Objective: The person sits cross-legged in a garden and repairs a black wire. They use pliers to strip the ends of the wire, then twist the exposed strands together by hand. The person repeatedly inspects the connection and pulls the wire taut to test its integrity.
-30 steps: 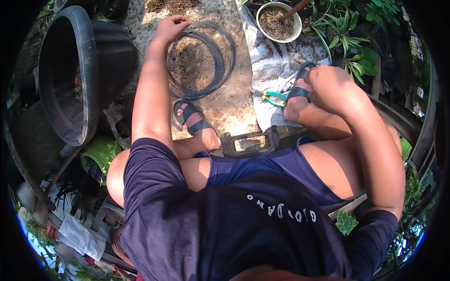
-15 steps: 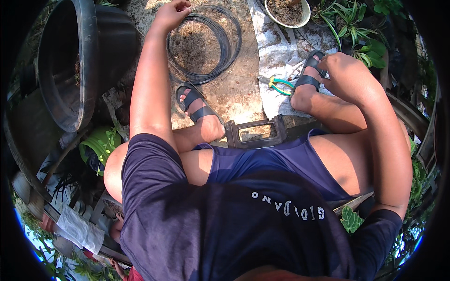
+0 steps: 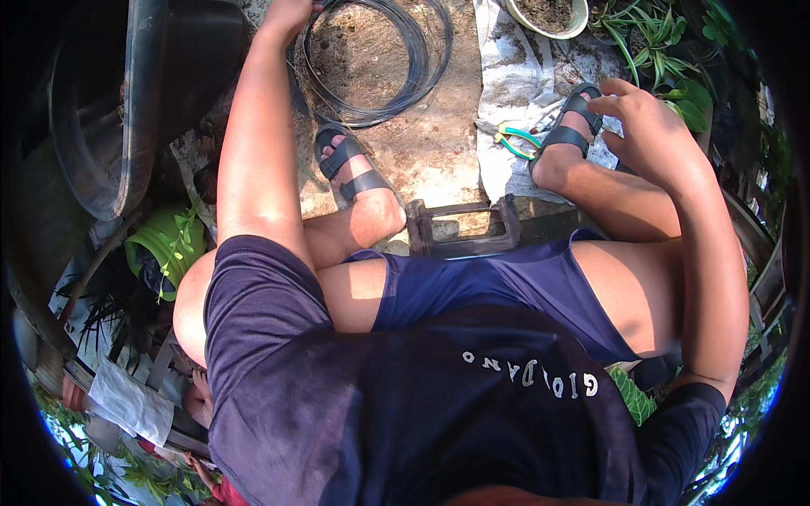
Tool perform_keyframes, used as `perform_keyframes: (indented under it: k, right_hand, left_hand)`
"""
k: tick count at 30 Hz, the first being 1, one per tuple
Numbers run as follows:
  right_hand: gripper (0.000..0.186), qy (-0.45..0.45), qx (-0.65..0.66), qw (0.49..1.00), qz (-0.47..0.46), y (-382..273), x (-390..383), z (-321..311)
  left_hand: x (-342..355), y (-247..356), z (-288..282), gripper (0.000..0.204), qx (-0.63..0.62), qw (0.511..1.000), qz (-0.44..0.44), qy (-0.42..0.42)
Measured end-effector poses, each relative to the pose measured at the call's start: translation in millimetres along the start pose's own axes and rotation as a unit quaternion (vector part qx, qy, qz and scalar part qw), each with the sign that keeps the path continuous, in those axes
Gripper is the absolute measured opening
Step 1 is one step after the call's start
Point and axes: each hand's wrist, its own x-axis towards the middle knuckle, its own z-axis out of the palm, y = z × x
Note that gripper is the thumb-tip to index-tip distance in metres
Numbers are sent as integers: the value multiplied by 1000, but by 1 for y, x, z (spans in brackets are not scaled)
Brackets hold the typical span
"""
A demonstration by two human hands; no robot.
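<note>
A coil of thin dark wire (image 3: 413,63) lies on the ground beyond my left foot. At the coil's upper left edge is my left hand (image 3: 289,15), partly cut off by the top of the view. Its fingertips are closed at the wire, and a loose strand bows out below them. My right hand (image 3: 650,126) hovers above my right foot with its fingers apart and nothing visible in them. Pliers (image 3: 516,142) with teal and yellow handles lie on a white sheet (image 3: 506,88), left of my right sandal (image 3: 575,118).
A large black tub (image 3: 139,110) lies tipped at the left, above a green pot (image 3: 164,253). A dark rectangular frame (image 3: 464,246) stands between my feet. A soil-filled pot (image 3: 582,24) and leafy plants (image 3: 662,51) are at the far right. Another person's hand (image 3: 201,392) shows at the lower left.
My left hand has moved left and slightly away, and a strand now bows out from the coil. The right hand's fingers have spread. The whole view has shifted slightly.
</note>
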Motion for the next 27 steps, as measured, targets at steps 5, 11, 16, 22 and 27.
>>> perform_keyframes:
  k: [5,11,16,22,27]
  right_hand:
    - [31,0,1,999,-37,5,5,13]
    - [41,-72,0,997,-4,-1,17,20]
    - [43,-94,24,995,-12,-11,23,25]
    - [41,-98,35,993,-51,-3,37,40]
    - [39,-113,0,988,-104,-1,38,50]
  left_hand:
    - [2,-7,-17,33,-248,955,-154,47]
    - [-13,-17,-36,41,-139,976,-166,-4]
    - [-38,7,-30,34,-117,973,-197,-35]
    - [-31,-27,-15,85,110,994,-8,18]
    - [-38,-32,25,70,149,986,38,66]
